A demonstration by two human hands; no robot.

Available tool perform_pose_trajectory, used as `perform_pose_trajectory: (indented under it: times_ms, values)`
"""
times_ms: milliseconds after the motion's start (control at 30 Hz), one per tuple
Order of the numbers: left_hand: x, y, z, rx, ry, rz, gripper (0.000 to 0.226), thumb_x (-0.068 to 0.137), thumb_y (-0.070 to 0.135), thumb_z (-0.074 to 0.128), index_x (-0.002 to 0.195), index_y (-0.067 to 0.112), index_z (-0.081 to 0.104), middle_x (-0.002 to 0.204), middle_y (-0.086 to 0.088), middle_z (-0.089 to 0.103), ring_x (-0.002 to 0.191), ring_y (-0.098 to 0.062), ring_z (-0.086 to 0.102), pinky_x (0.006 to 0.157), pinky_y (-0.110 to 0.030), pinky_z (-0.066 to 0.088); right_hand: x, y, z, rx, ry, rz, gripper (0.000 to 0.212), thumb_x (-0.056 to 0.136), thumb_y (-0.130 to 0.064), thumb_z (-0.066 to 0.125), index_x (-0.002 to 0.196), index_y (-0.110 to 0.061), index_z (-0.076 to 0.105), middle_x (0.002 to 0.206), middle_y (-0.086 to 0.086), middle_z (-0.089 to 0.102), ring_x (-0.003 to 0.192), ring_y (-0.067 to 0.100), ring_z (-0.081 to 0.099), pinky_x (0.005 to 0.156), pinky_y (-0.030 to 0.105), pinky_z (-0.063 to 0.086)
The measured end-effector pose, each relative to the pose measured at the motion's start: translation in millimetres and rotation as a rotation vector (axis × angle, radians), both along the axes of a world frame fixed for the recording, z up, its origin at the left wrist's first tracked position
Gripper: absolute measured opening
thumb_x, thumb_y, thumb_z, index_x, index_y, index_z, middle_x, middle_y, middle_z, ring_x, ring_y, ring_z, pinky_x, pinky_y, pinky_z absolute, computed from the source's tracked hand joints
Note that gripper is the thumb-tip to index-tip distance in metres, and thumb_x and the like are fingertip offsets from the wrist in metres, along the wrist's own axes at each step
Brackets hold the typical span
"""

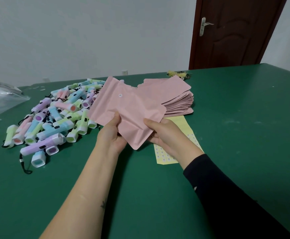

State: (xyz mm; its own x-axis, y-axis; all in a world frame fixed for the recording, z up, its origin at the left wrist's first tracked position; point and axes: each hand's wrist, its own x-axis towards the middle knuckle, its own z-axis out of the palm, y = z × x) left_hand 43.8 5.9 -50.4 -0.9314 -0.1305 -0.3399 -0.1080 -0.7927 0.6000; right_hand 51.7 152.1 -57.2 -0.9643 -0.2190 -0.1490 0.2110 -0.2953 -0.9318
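Left hand (111,137) and right hand (165,135) each pinch the pink pouch (128,107) by its near edge. It seems best to rub its layers apart with the thumbs before fetching from the flashlight pile (61,125) at 10 o'clock.

A green table (244,135) stands before a pale wall (89,31) and a dark-brown door (235,31).

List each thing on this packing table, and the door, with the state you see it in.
Pink pouch: held up in both hands.
Left hand: pinches the pouch's near edge.
Right hand: pinches its right side.
Pouch stack: lying flat, fanned.
Torches: loose heap.
Sticker sheet: lying flat.
Door: shut.
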Motion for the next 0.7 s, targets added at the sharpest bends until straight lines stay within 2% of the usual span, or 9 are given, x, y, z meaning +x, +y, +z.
perform_pose_trajectory:
  times_ms: [133, 233, 300, 367, 533, 600, 700]
  values:
    - [0.4, -0.2, -2.8, -0.071, -0.003, 0.016, 0.023, 0.095, 0.017, 0.063, 0.114, 0.004, 0.065, 0.102, -0.011, 0.075, 0.096, -0.027, 0.072, 0.082, -0.05, 0.057, 0.9, 0.9, 2.3, 0.029, 0.018, -0.012, 0.013, 0.093, -0.012, 0.063, 0.107, -0.012, 0.064, 0.111, 0.007, 0.072, 0.101, 0.022, 0.069, 0.085, 0.034, 0.057]
    - [4.2, -2.4, -2.6, -0.207, 0.138, -0.134, 0.034, 0.085, 0.018, 0.071, 0.116, 0.007, 0.064, 0.109, -0.009, 0.074, 0.101, -0.023, 0.072, 0.086, -0.041, 0.057, -1.0, 6.5, 6.4, 0.005, 0.036, -0.076, 0.016, 0.094, -0.012, 0.063, 0.11, -0.01, 0.064, 0.115, 0.01, 0.07, 0.106, 0.027, 0.067, 0.088, 0.037, 0.057]
    - [6.2, 0.0, -3.1, -0.412, 0.175, -0.278, 0.04, 0.081, 0.018, 0.073, 0.119, 0.008, 0.064, 0.11, -0.006, 0.074, 0.099, -0.019, 0.072, 0.075, -0.031, 0.059, -2.8, 11.7, 9.2, 0.003, 0.054, -0.123, 0.022, 0.093, -0.013, 0.063, 0.115, -0.006, 0.064, 0.115, 0.012, 0.07, 0.107, 0.029, 0.067, 0.092, 0.043, 0.055]
    - [6.4, 5.3, -6.5, -0.555, 0.154, -0.29, 0.032, 0.085, 0.013, 0.071, 0.116, 0.009, 0.065, 0.102, -0.002, 0.076, 0.087, -0.015, 0.074, 0.064, -0.024, 0.057, -4.2, 17.0, 11.1, -0.008, 0.069, -0.157, 0.026, 0.093, -0.013, 0.063, 0.117, -0.003, 0.064, 0.114, 0.014, 0.071, 0.106, 0.03, 0.068, 0.093, 0.043, 0.055]
    - [2.7, 5.9, -9.7, -0.606, 0.127, -0.158, 0.014, 0.09, 0.016, 0.069, 0.103, 0.018, 0.067, 0.089, 0.007, 0.076, 0.075, -0.006, 0.07, 0.056, -0.017, 0.053, -10.6, 30.6, 19.7, -0.072, 0.126, -0.198, 0.014, 0.093, -0.014, 0.065, 0.103, -0.004, 0.067, 0.108, 0.014, 0.073, 0.093, 0.023, 0.072, 0.077, 0.031, 0.06]
    - [1.0, 0.4, -10.8, -0.571, 0.087, -0.132, 0.013, 0.093, 0.016, 0.064, 0.105, 0.021, 0.065, 0.082, 0.011, 0.075, 0.069, 0.002, 0.067, 0.058, -0.015, 0.052, -20.3, 49.3, 27.4, -0.229, 0.149, -0.309, 0.015, 0.092, -0.017, 0.065, 0.101, -0.005, 0.066, 0.105, 0.011, 0.074, 0.089, 0.021, 0.073, 0.073, 0.031, 0.06]
    - [-1.1, -5.7, -11.8, -0.483, -0.012, -0.068, 0.012, 0.097, 0.015, 0.058, 0.104, 0.023, 0.062, 0.079, 0.013, 0.072, 0.061, 0.004, 0.062, 0.065, -0.018, 0.048, -38.1, 91.9, 29.6, -0.438, 0.169, -0.583, 0.015, 0.092, -0.015, 0.065, 0.103, -0.005, 0.065, 0.1, 0.009, 0.075, 0.088, 0.021, 0.073, 0.072, 0.033, 0.06]
